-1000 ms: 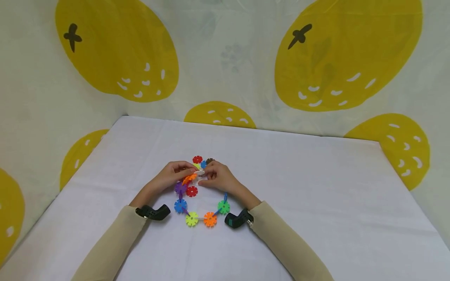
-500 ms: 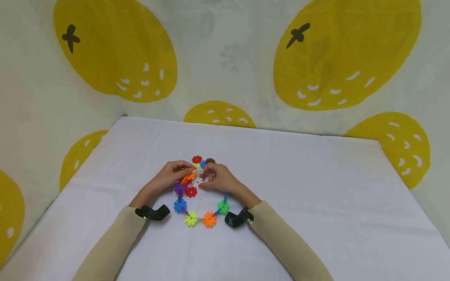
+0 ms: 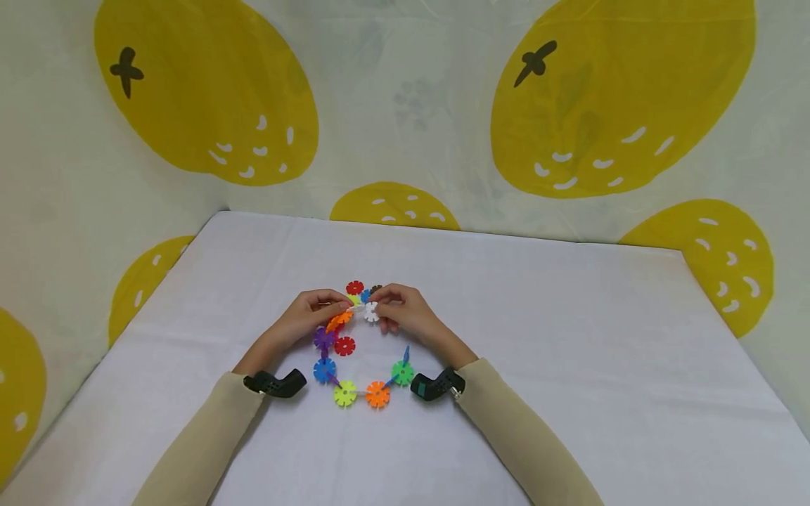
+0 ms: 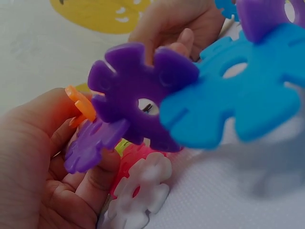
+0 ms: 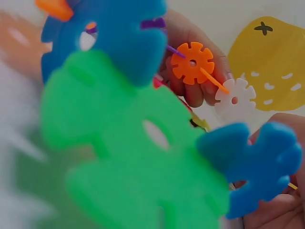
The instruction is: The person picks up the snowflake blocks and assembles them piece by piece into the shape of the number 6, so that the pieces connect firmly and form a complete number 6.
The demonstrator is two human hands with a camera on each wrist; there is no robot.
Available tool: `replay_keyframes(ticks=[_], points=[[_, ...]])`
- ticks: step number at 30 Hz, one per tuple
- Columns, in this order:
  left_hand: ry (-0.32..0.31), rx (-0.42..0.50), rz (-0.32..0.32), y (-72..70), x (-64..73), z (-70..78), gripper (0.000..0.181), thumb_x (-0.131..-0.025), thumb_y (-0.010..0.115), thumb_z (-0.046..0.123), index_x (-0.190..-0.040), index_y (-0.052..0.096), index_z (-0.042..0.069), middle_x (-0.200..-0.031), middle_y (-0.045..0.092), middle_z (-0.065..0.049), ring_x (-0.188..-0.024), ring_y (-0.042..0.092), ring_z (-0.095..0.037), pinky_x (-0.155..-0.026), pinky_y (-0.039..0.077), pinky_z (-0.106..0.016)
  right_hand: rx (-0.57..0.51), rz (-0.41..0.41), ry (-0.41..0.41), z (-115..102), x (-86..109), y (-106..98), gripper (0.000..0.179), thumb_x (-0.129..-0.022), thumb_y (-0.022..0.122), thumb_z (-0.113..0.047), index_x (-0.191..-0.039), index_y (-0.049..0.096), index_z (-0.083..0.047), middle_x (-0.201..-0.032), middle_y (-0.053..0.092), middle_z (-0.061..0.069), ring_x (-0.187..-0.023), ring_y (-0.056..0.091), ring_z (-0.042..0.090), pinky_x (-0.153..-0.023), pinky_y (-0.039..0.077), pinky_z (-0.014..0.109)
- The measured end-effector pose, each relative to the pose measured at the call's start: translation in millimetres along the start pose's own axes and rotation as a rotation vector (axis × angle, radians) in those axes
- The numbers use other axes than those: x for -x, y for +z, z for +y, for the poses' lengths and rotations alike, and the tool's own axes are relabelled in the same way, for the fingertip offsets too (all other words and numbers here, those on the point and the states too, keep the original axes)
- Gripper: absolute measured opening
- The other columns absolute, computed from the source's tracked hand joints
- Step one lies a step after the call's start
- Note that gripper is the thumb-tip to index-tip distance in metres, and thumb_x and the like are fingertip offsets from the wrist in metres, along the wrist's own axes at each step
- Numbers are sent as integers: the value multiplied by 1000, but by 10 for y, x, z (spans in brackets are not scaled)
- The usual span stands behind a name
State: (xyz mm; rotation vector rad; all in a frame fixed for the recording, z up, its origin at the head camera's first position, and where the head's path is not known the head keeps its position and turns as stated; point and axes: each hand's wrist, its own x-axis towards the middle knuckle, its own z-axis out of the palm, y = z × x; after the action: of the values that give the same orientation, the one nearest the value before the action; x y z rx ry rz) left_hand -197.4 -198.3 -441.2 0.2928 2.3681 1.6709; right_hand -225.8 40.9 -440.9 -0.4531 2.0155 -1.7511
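Note:
A chain of slotted plastic discs in several colours curves between the hands and toward the front of the table in the head view. My left hand pinches its far left end, near the orange disc and a white disc seen edge-on. My right hand pinches another white disc by its right side, close against that chain end. In the right wrist view, a white disc joins the orange disc by its edge. A purple disc and a blue disc stand before the left wrist camera.
Loose-looking discs lie beyond the hands: a red disc, a blue disc and a brown disc. Another red disc is inside the curve. The chain's other end, by a green disc, is near the right wrist.
My right hand has shifted slightly up and to the right. The white disc in its fingers has moved up beside the chain end. My left hand has stayed nearly still.

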Motion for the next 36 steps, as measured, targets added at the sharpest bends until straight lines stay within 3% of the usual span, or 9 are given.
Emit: replay_keyframes(ticks=[10,21,36], points=[[-17,-1,6,8,-22,3,33,-96,63,27,-115,66,0,-114,67,-14,-100,63,-19,-84,51,-19,-166,18,6,-15,29,-45,22,-93,58,-6,-114,62,0,-78,60,6,-59,53,14,-52,41,20],[5,-5,-18,-5,-16,-16,28,-95,65,26,-112,68,3,-96,70,-4,-77,58,-17,-70,50,-18,-99,-4,9,-10,38,-32,25,-93,64,-7,-116,65,2,-66,62,4,-55,53,12,-55,43,19],[36,-13,-54,1,7,1,27,-95,65,18,-112,66,-3,-100,69,-10,-74,56,-14,-68,50,-16,-104,-47,3,15,26,-52,27,-93,63,-4,-118,65,5,-67,64,2,-56,56,10,-55,44,17]])
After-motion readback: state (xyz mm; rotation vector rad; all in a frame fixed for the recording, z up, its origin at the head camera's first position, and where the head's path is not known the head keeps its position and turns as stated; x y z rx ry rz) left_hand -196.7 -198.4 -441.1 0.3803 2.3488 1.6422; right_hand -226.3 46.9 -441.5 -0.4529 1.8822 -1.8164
